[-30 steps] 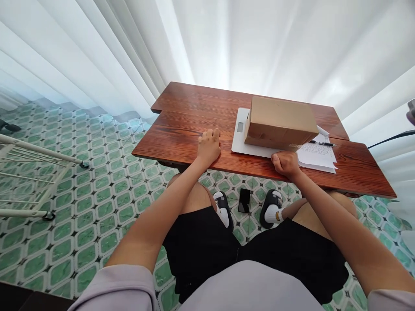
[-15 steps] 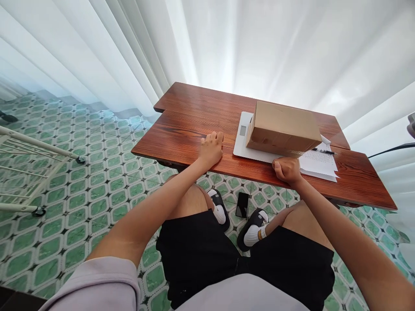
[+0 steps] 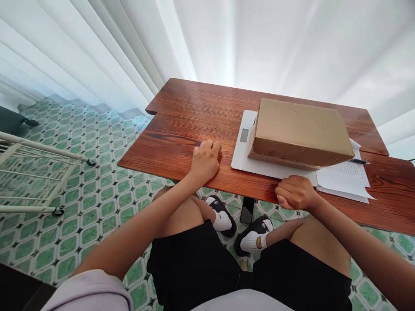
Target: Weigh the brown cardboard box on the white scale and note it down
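A brown cardboard box (image 3: 300, 129) lies on a flat white scale (image 3: 249, 160) with a small grey display (image 3: 244, 134). Both stand on a reddish wooden table (image 3: 181, 125). My left hand (image 3: 205, 160) rests on the table's front edge, fingers curled loosely, holding nothing, a little left of the scale. My right hand (image 3: 295, 193) is closed in a fist at the table's front edge, just below the box's near corner, with nothing visible in it.
White papers with writing (image 3: 343, 179) and a black pen (image 3: 358, 161) lie right of the box. A dark phone (image 3: 248, 214) lies on the green tiled floor by my feet. A white metal rack (image 3: 32, 172) stands at the left. White curtains hang behind.
The view has moved closer to the table and box. My right foot has slid left toward the phone. Both hands stay at the table's front edge.
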